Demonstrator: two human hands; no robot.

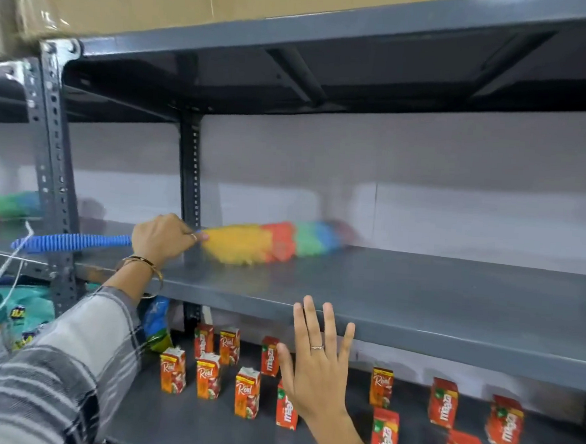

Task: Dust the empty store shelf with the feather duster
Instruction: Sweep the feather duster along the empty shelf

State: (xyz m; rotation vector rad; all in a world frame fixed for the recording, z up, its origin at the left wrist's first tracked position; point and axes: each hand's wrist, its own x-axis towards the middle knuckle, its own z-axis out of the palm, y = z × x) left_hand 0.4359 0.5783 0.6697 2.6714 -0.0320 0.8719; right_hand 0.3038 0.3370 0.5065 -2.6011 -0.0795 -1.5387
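A grey metal shelf (417,298) runs across the middle of the view with nothing standing on it. On its left part lies the blurred head of a feather duster (273,243), banded yellow, red, green and blue. Its ribbed blue handle (74,242) sticks out to the left. My left hand (162,238) is closed around the handle where it meets the head. My right hand (317,360) hovers in front of the shelf's front edge, fingers spread and palm forward, holding nothing.
Several red and orange juice cartons (247,392) stand on the lower shelf. Colourful packets (14,321) fill the lower left. A perforated upright post (52,172) stands at the left and another (190,167) behind the duster. The upper shelf (330,35) carries a cardboard box (144,0).
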